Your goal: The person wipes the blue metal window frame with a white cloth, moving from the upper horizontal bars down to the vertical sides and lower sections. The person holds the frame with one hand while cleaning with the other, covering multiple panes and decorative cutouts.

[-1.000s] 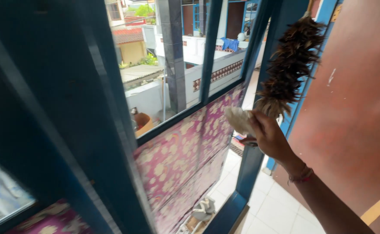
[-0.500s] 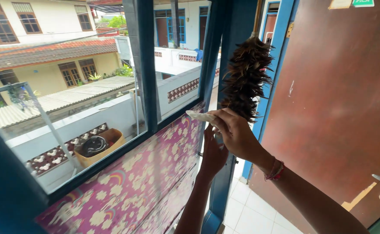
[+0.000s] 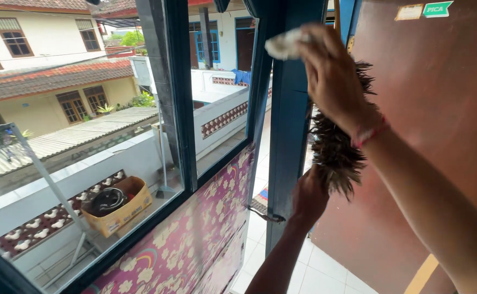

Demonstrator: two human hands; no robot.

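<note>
Since half a second ago, the right hand (image 3: pixel 334 76) is rising from chest height to the top of the blue window frame (image 3: pixel 287 136), and the feather duster (image 3: pixel 334 147) is now hanging head-down below it rather than standing up above it.

Seen from the head camera, the right hand is closing tight around the duster's pale handle (image 3: pixel 285 43), whose light tip is poking out to the left of the fingers. A red thread band (image 3: pixel 369 130) is sitting on that wrist. The duster's head is showing as a shaggy mass of dark brown feathers, ragged at the ends, lying just beside the frame's right edge and in front of the brown door (image 3: pixel 440 136).

The left hand (image 3: pixel 309 198) is reaching up from below and touching the lower feathers; its fingers are turned away, so I cannot tell whether they are pinching the feathers or only resting against them. Most of the handle is hiding inside the right fist, and the right forearm is covering part of the feathers. Beyond the glass, a yellow cardboard box (image 3: pixel 118 209) is sitting on the balcony.
</note>
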